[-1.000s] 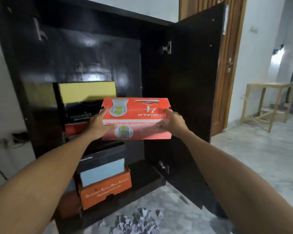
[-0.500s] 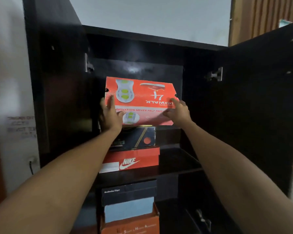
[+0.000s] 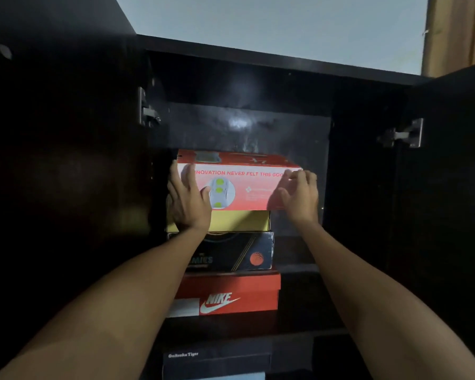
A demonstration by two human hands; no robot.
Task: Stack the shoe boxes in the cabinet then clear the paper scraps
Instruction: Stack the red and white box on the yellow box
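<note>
A red shoe box [image 3: 247,187] with white "INNOVATION NEVER FELT THIS GOOD" print lies on top of a stack on the upper shelf of the dark cabinet [image 3: 362,187]. Under it sit a yellow box [image 3: 239,220], a dark box with a basketball logo [image 3: 236,252] and a red Nike box [image 3: 231,294]. My left hand [image 3: 188,200] presses flat, fingers straight, on the red box's front left. My right hand [image 3: 299,194] has its fingers curled at the box's front right corner, thumb on the front face. No paper scraps are in view.
Both cabinet doors stand open, the left door [image 3: 61,174] and the right door [image 3: 450,187], with metal hinges showing. On the shelf below stands a dark Onitsuka Tiger box [image 3: 217,360]. To the right of the stack the upper shelf [image 3: 296,270] is dark and bare.
The red box has gone from tilted in the air in front of the cabinet to lying level on the yellow box. My left hand went from gripping its end to pressing flat on its front.
</note>
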